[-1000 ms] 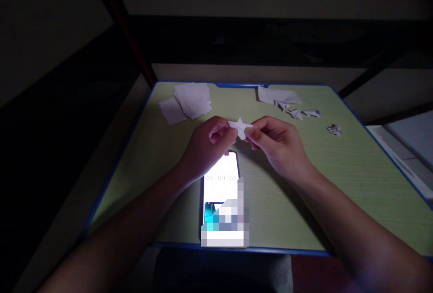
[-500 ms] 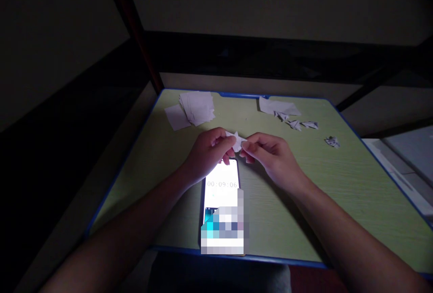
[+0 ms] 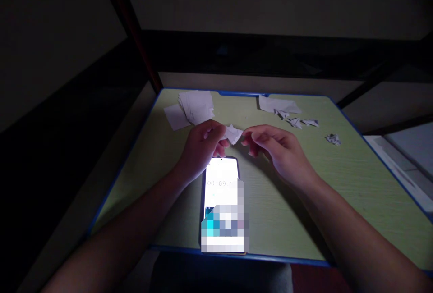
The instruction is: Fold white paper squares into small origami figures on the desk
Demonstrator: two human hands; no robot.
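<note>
A small white folded paper point(image 3: 233, 134) with pointed corners is held up above the top end of a lit phone point(image 3: 221, 171). My left hand point(image 3: 204, 144) pinches its left side between thumb and fingers. Close to the paper's right corner is my right hand point(image 3: 275, 148), its thumb and index finger apart. The right index fingertip is at that corner, and I cannot tell whether it touches. The phone lies on the green table point(image 3: 277, 221) with a running timer on its screen; its lower part is blurred out.
A stack of white paper sheets point(image 3: 198, 107) lies at the back left. At the back right are a creased sheet point(image 3: 279, 104), several folded paper pieces point(image 3: 295, 123) and a crumpled paper piece point(image 3: 333, 139). A blue edge point(image 3: 243, 93) runs round the table.
Both hands have shifted slightly up and away from me with the folded paper. My right thumb has come off the paper, and the right fingers have loosened.
</note>
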